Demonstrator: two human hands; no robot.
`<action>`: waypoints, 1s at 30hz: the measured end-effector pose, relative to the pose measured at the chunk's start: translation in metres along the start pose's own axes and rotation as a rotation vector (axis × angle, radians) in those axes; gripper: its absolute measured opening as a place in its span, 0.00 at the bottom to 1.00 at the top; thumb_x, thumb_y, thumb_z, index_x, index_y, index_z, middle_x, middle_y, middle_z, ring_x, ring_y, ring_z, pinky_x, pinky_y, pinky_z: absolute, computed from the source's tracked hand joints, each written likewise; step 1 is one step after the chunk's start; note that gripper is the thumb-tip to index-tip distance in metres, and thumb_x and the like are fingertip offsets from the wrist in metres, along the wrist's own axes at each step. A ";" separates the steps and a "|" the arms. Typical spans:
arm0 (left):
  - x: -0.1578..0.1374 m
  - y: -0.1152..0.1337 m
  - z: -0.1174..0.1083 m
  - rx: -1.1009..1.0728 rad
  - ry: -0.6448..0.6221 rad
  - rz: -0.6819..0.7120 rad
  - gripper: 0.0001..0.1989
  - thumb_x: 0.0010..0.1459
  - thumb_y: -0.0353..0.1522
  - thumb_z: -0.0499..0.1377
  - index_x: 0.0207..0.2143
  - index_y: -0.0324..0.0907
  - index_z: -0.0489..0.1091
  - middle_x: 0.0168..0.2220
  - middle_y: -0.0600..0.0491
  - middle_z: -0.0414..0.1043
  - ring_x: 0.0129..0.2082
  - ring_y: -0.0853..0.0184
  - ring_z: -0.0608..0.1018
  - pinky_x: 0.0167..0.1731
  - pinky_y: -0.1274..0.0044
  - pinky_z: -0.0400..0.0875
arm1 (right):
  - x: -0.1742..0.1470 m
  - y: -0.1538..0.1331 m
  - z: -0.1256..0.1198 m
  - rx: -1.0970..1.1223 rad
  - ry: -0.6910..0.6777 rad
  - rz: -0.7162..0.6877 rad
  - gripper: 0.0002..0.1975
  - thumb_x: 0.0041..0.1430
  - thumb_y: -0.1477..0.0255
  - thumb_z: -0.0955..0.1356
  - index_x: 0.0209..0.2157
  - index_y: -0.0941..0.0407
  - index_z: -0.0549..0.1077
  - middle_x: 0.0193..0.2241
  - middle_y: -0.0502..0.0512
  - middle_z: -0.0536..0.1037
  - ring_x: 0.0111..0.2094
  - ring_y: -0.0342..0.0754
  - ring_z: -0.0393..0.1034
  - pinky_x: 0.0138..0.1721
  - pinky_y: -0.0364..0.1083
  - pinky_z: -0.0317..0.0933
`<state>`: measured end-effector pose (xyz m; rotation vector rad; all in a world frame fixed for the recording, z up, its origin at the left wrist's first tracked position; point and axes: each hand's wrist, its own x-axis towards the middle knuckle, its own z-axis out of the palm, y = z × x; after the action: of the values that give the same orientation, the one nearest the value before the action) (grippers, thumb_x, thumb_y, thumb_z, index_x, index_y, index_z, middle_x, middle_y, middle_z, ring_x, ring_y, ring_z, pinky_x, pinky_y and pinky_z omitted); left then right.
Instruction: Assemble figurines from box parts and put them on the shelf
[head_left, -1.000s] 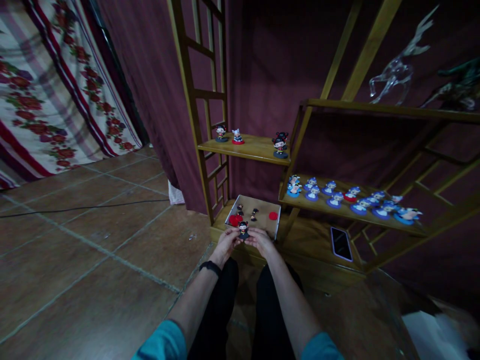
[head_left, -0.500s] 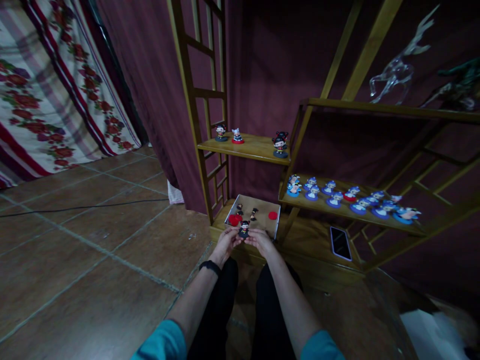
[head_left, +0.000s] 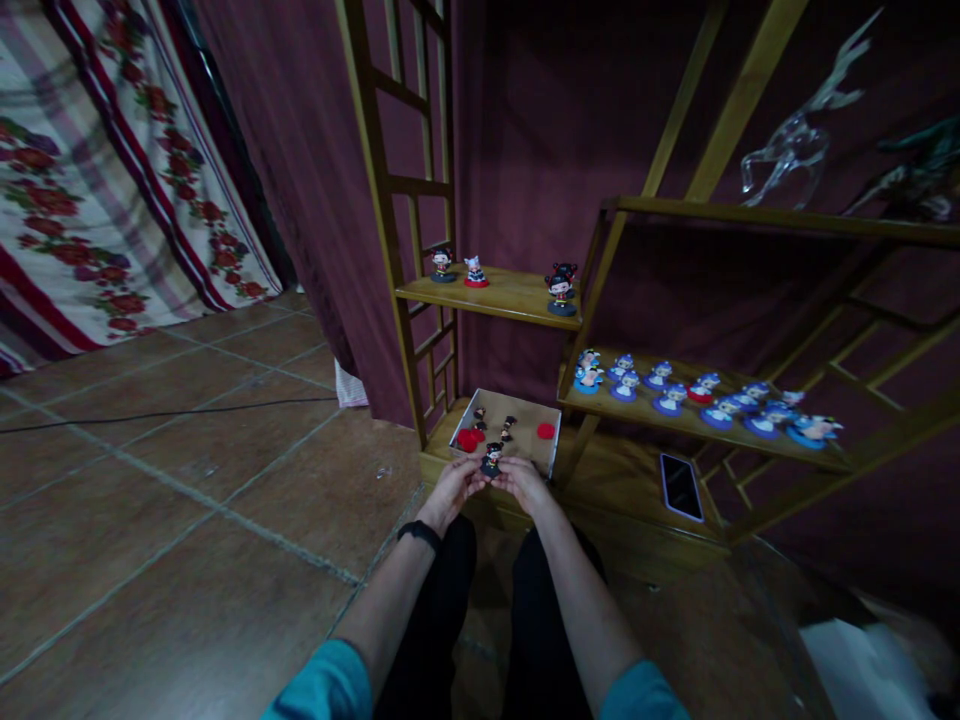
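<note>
A small black-haired figurine [head_left: 492,457] on a dark round base is held upright between my two hands. My left hand [head_left: 454,487] grips the base from the left, closed around its edge. On the other side my right hand [head_left: 523,482] pinches the base too. Just beyond the hands lies a shallow box [head_left: 525,455] with a brown inside and pale rim. In it are red round bases [head_left: 470,439], another red disc [head_left: 546,431] and dark figurine pieces [head_left: 508,428].
On the left shelf [head_left: 510,292] stand similar figurines [head_left: 560,293]. The right shelf [head_left: 637,398] bears several blue-and-white figurines [head_left: 670,399]. Below lies a phone [head_left: 681,487]. A clear deer statue [head_left: 791,150] stands on the top shelf. A cable [head_left: 187,412] crosses the tiled floor.
The figurine in my hands has turned and tilted slightly, shifting a little to the right. Both hands have kept their grip in almost the same place.
</note>
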<state>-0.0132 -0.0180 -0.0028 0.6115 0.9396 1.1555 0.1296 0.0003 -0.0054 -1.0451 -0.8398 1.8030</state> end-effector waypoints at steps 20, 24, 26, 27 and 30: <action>0.003 -0.006 -0.004 -0.096 0.036 0.075 0.08 0.46 0.24 0.59 0.33 0.35 0.69 0.26 0.49 0.73 0.22 0.73 0.74 0.25 0.81 0.70 | 0.002 0.005 -0.003 0.093 -0.092 -0.084 0.12 0.44 0.77 0.70 0.34 0.60 0.71 0.31 0.57 0.77 0.32 0.46 0.73 0.39 0.47 0.67; 0.002 -0.006 -0.003 -0.100 0.060 0.077 0.06 0.46 0.24 0.59 0.31 0.36 0.68 0.24 0.51 0.72 0.22 0.73 0.74 0.26 0.81 0.70 | 0.000 0.004 -0.003 0.081 -0.090 -0.105 0.13 0.42 0.75 0.70 0.35 0.59 0.72 0.32 0.56 0.77 0.33 0.47 0.73 0.40 0.49 0.66; 0.002 -0.005 -0.002 -0.094 0.061 0.068 0.06 0.46 0.24 0.59 0.30 0.36 0.68 0.24 0.51 0.72 0.21 0.73 0.73 0.25 0.81 0.70 | -0.001 0.003 -0.002 0.070 -0.097 -0.109 0.14 0.42 0.75 0.70 0.35 0.59 0.72 0.33 0.56 0.77 0.34 0.48 0.72 0.41 0.49 0.65; 0.001 -0.004 -0.002 -0.089 0.059 0.064 0.06 0.46 0.24 0.59 0.29 0.36 0.67 0.24 0.51 0.72 0.21 0.74 0.73 0.25 0.81 0.70 | -0.001 0.002 -0.002 0.065 -0.098 -0.110 0.15 0.41 0.74 0.71 0.35 0.59 0.72 0.34 0.56 0.77 0.35 0.48 0.72 0.41 0.49 0.65; 0.001 -0.004 -0.001 -0.074 0.049 0.061 0.07 0.44 0.24 0.60 0.29 0.36 0.67 0.24 0.51 0.73 0.21 0.74 0.74 0.24 0.82 0.69 | -0.002 0.001 -0.002 0.062 -0.090 -0.114 0.16 0.41 0.74 0.71 0.36 0.58 0.72 0.34 0.56 0.77 0.37 0.49 0.72 0.42 0.50 0.64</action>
<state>-0.0121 -0.0182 -0.0068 0.5576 0.9212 1.2595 0.1312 -0.0015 -0.0066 -0.8654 -0.8740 1.7788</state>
